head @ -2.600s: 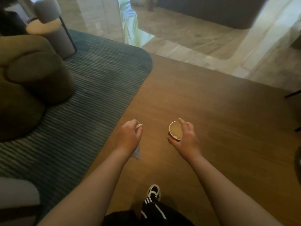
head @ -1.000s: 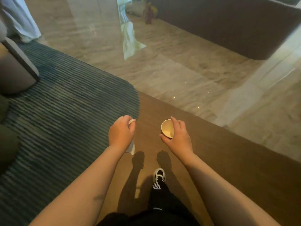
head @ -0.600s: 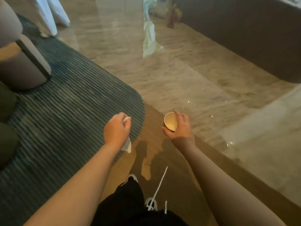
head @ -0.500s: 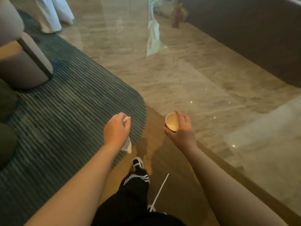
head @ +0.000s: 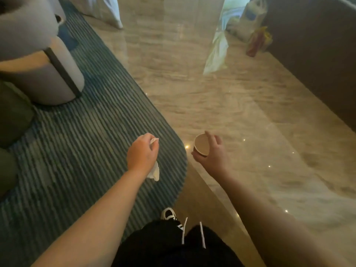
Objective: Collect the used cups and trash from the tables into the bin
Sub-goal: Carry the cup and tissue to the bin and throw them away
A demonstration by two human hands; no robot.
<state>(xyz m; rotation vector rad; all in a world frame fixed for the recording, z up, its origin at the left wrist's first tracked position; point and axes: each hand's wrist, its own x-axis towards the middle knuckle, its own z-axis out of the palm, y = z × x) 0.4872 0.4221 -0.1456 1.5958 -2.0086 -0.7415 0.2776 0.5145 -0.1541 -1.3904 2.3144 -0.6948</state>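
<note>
While the left hand [head: 141, 155] was curled round a crumpled white tissue [head: 154, 171], its ends showing above and below the fist, the right hand [head: 213, 156] gripped a paper cup [head: 201, 144] between thumb and fingers, mouth tipped toward the camera. Both were held out over the edge of a striped blue-grey rug [head: 81, 143] and the glossy marble floor [head: 240, 116]. A black-and-white sneaker [head: 169, 213] showed below.

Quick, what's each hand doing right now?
Left hand: closed around a crumpled white tissue.
Right hand: holding a paper cup.
</note>
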